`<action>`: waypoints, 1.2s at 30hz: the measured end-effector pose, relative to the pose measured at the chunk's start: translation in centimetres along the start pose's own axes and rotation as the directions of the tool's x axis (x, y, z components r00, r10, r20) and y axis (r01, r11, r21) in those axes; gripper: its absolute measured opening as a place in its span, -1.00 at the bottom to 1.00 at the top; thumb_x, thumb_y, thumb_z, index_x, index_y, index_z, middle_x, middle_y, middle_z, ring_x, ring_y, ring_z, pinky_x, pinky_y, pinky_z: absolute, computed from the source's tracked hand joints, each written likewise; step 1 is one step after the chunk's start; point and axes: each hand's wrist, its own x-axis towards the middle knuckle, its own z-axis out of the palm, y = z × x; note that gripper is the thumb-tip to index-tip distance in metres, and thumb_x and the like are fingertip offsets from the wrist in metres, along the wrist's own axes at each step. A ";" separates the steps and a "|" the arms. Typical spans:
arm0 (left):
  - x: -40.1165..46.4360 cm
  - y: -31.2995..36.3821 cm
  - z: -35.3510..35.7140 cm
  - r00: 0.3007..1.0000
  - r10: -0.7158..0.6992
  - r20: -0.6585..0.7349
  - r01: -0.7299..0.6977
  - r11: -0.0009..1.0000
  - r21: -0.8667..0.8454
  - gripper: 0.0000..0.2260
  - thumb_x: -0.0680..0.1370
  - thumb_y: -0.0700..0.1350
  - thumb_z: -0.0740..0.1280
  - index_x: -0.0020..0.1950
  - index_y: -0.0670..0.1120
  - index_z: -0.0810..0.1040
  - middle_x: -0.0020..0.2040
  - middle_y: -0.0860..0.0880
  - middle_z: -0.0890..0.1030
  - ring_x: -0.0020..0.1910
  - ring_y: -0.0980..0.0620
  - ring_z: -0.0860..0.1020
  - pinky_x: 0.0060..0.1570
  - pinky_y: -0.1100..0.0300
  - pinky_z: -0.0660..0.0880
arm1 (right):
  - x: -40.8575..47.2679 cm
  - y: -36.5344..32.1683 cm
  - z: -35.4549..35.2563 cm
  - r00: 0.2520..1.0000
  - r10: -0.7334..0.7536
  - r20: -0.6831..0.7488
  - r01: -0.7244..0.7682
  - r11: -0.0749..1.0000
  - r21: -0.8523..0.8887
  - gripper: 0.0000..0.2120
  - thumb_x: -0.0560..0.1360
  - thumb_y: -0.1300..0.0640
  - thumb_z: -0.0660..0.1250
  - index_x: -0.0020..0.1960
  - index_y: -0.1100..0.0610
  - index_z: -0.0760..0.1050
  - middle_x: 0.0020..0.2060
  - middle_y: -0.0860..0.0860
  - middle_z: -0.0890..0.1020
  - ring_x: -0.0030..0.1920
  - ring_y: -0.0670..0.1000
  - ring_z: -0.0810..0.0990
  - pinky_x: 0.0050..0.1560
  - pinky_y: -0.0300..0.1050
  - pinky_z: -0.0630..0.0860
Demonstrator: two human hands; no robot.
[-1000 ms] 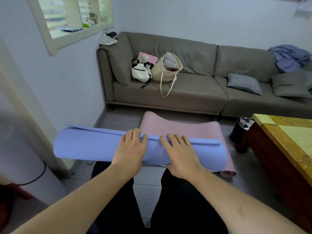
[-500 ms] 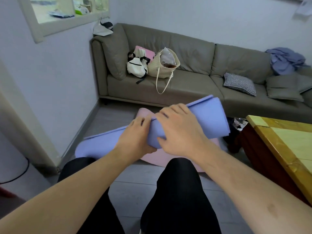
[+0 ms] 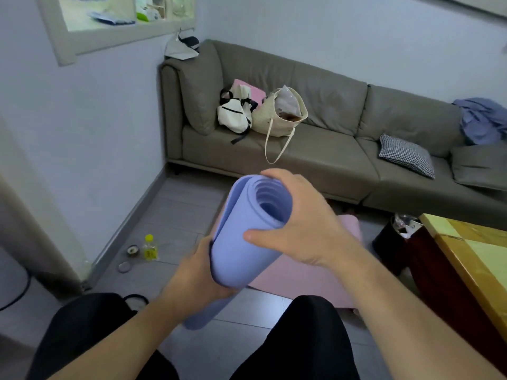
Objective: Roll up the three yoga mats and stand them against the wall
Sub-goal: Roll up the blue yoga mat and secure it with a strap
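Presently, the right hand [image 3: 307, 229] grips the upper end of the rolled blue mat [image 3: 241, 242]: its fingers [image 3: 282, 175] curl over the far rim of the roll and the thumb presses the near side just below the open end. The left hand [image 3: 197, 272] holds the same roll lower down, on its left side, with the palm against the mat and the fingers wrapped behind it, mostly hidden. The blue mat is held upright with a slight tilt, its open spiral end facing up toward the camera, its lower end dropping down between the person's knees; whether it touches the floor [image 3: 175, 215] cannot be told.

Behind and below the blue roll a pink mat [image 3: 307, 278] lies on the grey tiled floor, partly unrolled. A third mat is not identifiable in this view.

On the floor to the left, near the base of the wall [image 3: 96, 133], stand a small bottle [image 3: 149, 247] with a yellow cap, a small round item and a ring-shaped item just beside it. A grey sofa [image 3: 329, 149] runs along the far wall, carrying a white bag [image 3: 234, 113], a cream tote bag [image 3: 282, 113], a checked cushion [image 3: 406, 154] and a blue cloth [image 3: 482, 119]. At the right edge a yellow tabletop [image 3: 477, 259] shows, with a dark bin [image 3: 392, 237] just beside its corner.
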 end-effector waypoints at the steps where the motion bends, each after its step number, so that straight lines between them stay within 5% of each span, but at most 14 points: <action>1: 0.2 -0.1 0.0 1.000 -0.018 0.007 0.018 1.000 -0.007 -0.11 0.15 0.14 0.70 0.36 0.15 0.32 0.13 0.21 0.52 0.05 0.10 0.56 -0.11 0.16 0.47 | 0.2 0.0 1.2 1.000 -0.024 -0.010 0.024 1.000 -0.012 -0.09 0.20 -0.19 0.68 0.45 -0.32 0.33 0.27 -0.32 0.44 0.25 -0.24 0.51 0.23 -0.14 0.53; 6: 2.2 -1.9 -0.4 1.000 -0.025 0.000 0.025 0.994 -0.105 -0.16 0.16 0.12 0.66 0.35 0.20 0.34 0.22 0.25 0.55 0.15 0.28 0.56 0.02 0.19 0.57 | 2.6 1.8 6.9 0.995 -0.096 0.007 0.096 0.994 -0.048 -0.11 0.22 -0.12 0.66 0.47 -0.25 0.34 0.33 -0.28 0.39 0.29 -0.14 0.49 0.22 -0.13 0.54; 9: 3.8 -2.2 -0.8 0.999 -0.041 0.015 0.043 0.990 -0.134 -0.11 0.17 0.08 0.65 0.44 0.23 0.33 0.30 0.23 0.56 0.24 0.22 0.56 0.18 0.09 0.58 | 3.9 4.2 10.7 0.997 -0.063 0.039 0.065 0.996 -0.062 -0.15 0.22 -0.13 0.59 0.45 -0.23 0.36 0.31 -0.25 0.42 0.29 -0.03 0.50 0.21 -0.01 0.57; 12: 4.9 -2.4 -1.5 0.996 -0.044 0.081 0.059 0.981 -0.187 -0.24 0.31 -0.16 0.55 0.42 0.27 0.39 0.29 0.19 0.61 0.24 0.21 0.59 0.23 0.06 0.59 | 4.6 6.6 13.8 0.996 -0.042 0.082 0.045 0.998 -0.032 -0.16 0.19 -0.10 0.56 0.43 -0.21 0.38 0.30 -0.23 0.43 0.25 0.06 0.53 0.17 0.05 0.59; 15: 5.8 -2.9 -2.5 0.982 -0.101 0.162 0.151 0.927 -0.343 -0.30 0.37 -0.29 0.42 0.48 0.12 0.47 0.26 0.16 0.66 0.26 0.17 0.61 0.11 0.18 0.61 | 5.6 8.4 15.3 0.994 -0.055 0.097 0.060 0.997 -0.047 -0.14 0.21 -0.09 0.62 0.45 -0.22 0.36 0.31 -0.25 0.40 0.25 0.03 0.48 0.18 -0.02 0.56; 19: 8.4 -0.4 -4.5 0.944 -0.250 0.214 0.325 0.814 -0.481 -0.66 0.52 -0.09 0.38 0.28 -0.12 0.64 0.18 -0.12 0.70 0.10 0.02 0.66 0.10 0.09 0.59 | 7.0 8.5 15.2 0.990 -0.058 0.132 0.073 0.991 -0.116 -0.12 0.25 -0.12 0.62 0.48 -0.21 0.30 0.33 -0.23 0.37 0.24 0.02 0.42 0.20 -0.11 0.47; 21: 10.2 1.1 -4.5 0.949 -0.268 0.166 0.311 0.879 -0.361 -0.73 0.69 -0.02 0.26 0.22 -0.14 0.64 0.15 -0.19 0.67 0.07 -0.04 0.63 0.15 -0.02 0.59 | 7.4 8.3 15.0 0.988 -0.050 0.148 0.067 0.991 -0.113 -0.10 0.24 -0.08 0.61 0.50 -0.16 0.30 0.32 -0.21 0.37 0.24 -0.01 0.40 0.22 -0.12 0.45; 23: 11.7 2.1 -3.5 0.955 -0.288 0.069 0.293 0.953 -0.073 -0.59 0.74 0.15 0.08 0.19 -0.12 0.57 0.10 -0.13 0.63 0.10 -0.11 0.60 0.15 -0.08 0.52 | 7.7 8.0 15.2 0.988 -0.064 0.142 0.080 0.990 -0.112 -0.12 0.23 -0.05 0.62 0.48 -0.07 0.33 0.24 -0.18 0.39 0.16 -0.08 0.37 0.21 -0.14 0.40; 26: 12.9 2.1 -1.7 0.955 -0.267 -0.129 0.291 0.924 0.249 -0.50 0.74 0.21 -0.03 0.19 -0.16 0.47 0.11 -0.22 0.62 0.08 -0.23 0.60 0.04 -0.05 0.46 | 7.7 7.5 16.1 0.987 -0.092 0.129 0.110 0.983 -0.146 -0.09 0.23 -0.02 0.63 0.50 0.10 0.35 0.18 -0.13 0.42 0.17 -0.07 0.37 0.29 -0.06 0.37; 29: 13.2 1.6 -1.3 0.957 -0.198 -0.211 0.264 0.899 0.349 -0.57 0.75 0.11 -0.03 0.14 -0.16 0.48 0.08 -0.25 0.64 0.05 -0.27 0.60 -0.03 -0.04 0.44 | 8.3 7.4 14.9 0.964 0.014 0.264 -0.022 0.999 0.027 0.05 0.23 -0.06 0.64 0.62 0.05 0.25 0.37 -0.13 0.38 0.37 -0.10 0.34 0.43 -0.17 0.29; 31: 13.2 1.2 -1.6 0.966 -0.179 -0.187 0.241 0.884 0.401 -0.62 0.75 0.03 -0.02 0.20 -0.19 0.47 0.10 -0.25 0.62 0.09 -0.29 0.59 0.03 -0.07 0.47 | 8.9 7.7 14.1 0.922 0.106 0.371 -0.226 0.927 0.299 -0.33 0.35 -0.02 0.55 0.43 -0.04 0.45 0.31 -0.09 0.48 0.32 -0.18 0.45 0.36 -0.20 0.41; 33: 12.8 1.1 -1.5 0.970 -0.169 -0.175 0.229 0.882 0.413 -0.64 0.74 0.00 -0.03 0.23 -0.19 0.45 0.08 -0.22 0.60 0.09 -0.29 0.59 0.03 -0.07 0.48 | 9.4 7.8 14.8 0.926 0.236 0.296 -0.347 0.842 0.414 -0.82 0.55 0.09 0.35 0.14 0.00 0.61 0.13 -0.06 0.61 0.16 -0.16 0.58 0.25 -0.09 0.51; 36: 12.9 1.0 -0.7 0.968 -0.153 -0.198 0.224 0.881 0.417 -0.67 0.73 0.03 -0.03 0.10 -0.13 0.44 0.00 -0.16 0.57 0.04 -0.26 0.57 -0.08 -0.01 0.38 | 9.5 8.4 16.8 0.915 0.401 0.032 -0.390 0.862 0.324 -0.68 0.66 0.06 0.18 -0.22 0.14 0.50 -0.23 0.00 0.60 -0.14 -0.01 0.54 0.03 0.05 0.50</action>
